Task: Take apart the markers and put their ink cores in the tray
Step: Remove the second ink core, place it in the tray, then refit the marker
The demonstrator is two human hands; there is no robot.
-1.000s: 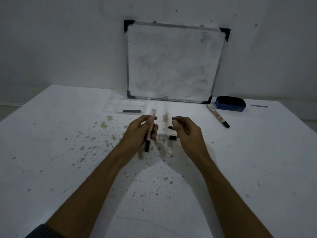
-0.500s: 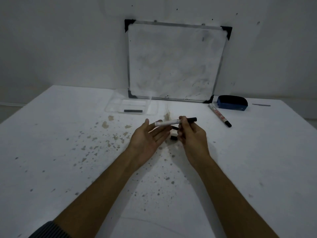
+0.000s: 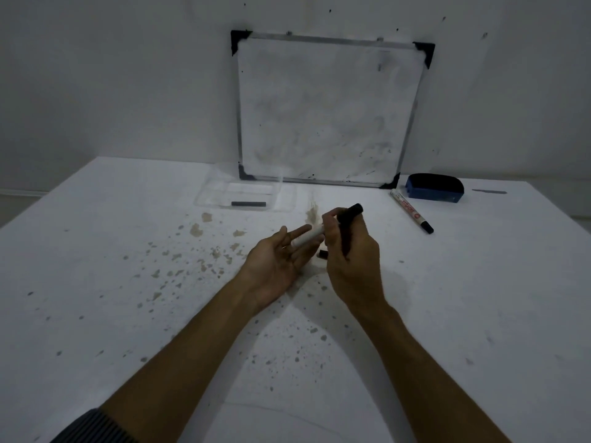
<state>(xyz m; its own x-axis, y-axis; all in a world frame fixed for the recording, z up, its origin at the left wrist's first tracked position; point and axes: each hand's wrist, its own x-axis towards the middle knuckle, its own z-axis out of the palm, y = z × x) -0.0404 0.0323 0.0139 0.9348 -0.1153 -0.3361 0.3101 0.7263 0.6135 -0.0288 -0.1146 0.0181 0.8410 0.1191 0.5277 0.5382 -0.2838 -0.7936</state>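
My right hand (image 3: 350,257) is closed around a marker (image 3: 308,236) near its black end, which sticks up past the fingers; the white barrel slants down to the left. My left hand (image 3: 276,260) lies palm up with fingers spread, and the barrel's free end rests over its fingertips. A small black marker part (image 3: 323,254) lies on the table between the hands. The clear plastic tray (image 3: 208,198) stands farther back with one dark ink core (image 3: 248,204) in it. A second, whole marker (image 3: 411,211) lies to the right.
A whiteboard (image 3: 326,107) leans on the wall behind the tray. A blue eraser (image 3: 435,188) sits beside the second marker. The white table (image 3: 96,282) is speckled with brownish stains around the hands.
The marker passed from my left hand to my right and turned from upright to slanting. My left hand opened, palm up, under its white end.
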